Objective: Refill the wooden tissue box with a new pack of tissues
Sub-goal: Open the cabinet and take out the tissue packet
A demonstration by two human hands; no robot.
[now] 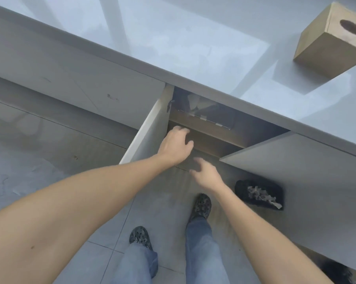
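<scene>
- Below the countertop [193, 48], 2 empty hands are reaching: left hand [176, 146] spreading over the shelf [210, 138], right hand [206, 175] hovering loosely open.
- Up top, wooden tissue box [332, 39] is sitting apart.

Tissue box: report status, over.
Both hands open, empty, reaching into open cabinet. Box on counter, untouched. No tissue pack visible. Nothing blocking.

The wooden tissue box [334, 37] is cut off at the right edge. Inside the open cabinet [224, 128], dark contents are too dim to identify. The right hand's [208, 175] fingertips are motion-blurred.
</scene>
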